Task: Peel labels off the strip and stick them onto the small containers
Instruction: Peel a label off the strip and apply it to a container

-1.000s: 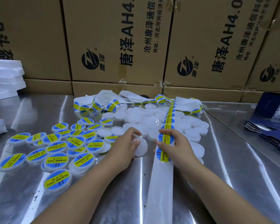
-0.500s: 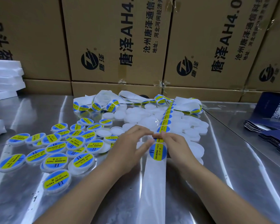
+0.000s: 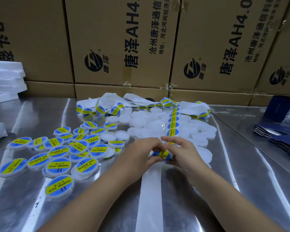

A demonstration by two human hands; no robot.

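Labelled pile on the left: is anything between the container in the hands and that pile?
Nothing visible blocks it. The container sits between the left hand and right hand, over the backing strip. The labelled pile starts just left of the left hand, with bare table nearer the camera.

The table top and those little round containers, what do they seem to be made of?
The table top looks like bare sheet metal, probably stainless steel: silvery, with streaky reflections of the lights. The unlabelled containers look like translucent, milky white plastic with a smooth, slightly frosted finish, though the exact plastic cannot be told.
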